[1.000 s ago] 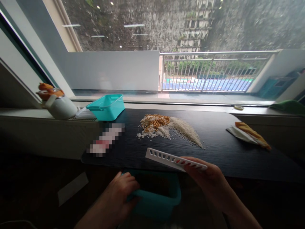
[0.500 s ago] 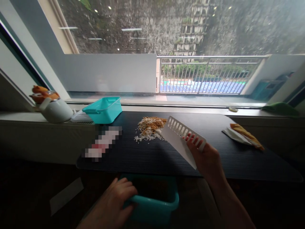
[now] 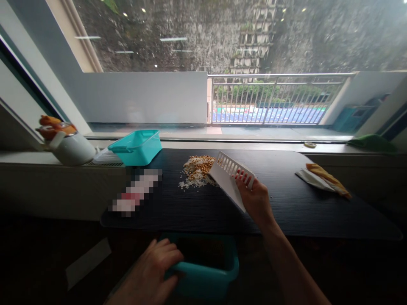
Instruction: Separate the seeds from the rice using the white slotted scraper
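Note:
My right hand (image 3: pixel 254 199) grips a white slotted plastic board (image 3: pixel 229 178), stood on edge on the black tabletop (image 3: pixel 302 212). The board's left edge touches a pile of yellow beans and white rice (image 3: pixel 197 170) and hides the pile's right part. My left hand (image 3: pixel 155 267) grips the rim of a teal tub (image 3: pixel 206 267) held below the table's front edge, straight in front of the pile. What lies inside that tub is too dark to make out.
A second teal tub (image 3: pixel 136 146) stands at the table's back left, next to a white pot with orange things (image 3: pixel 65 144) on the sill. A blurred-out flat item (image 3: pixel 136 192) lies left of the pile. A wrapper (image 3: pixel 324 180) lies at the right.
My right hand has carried the board from near the front edge up and onto the grains, tipped it upright and pushed it left, gathering the rice. The left hand and its tub have stayed put.

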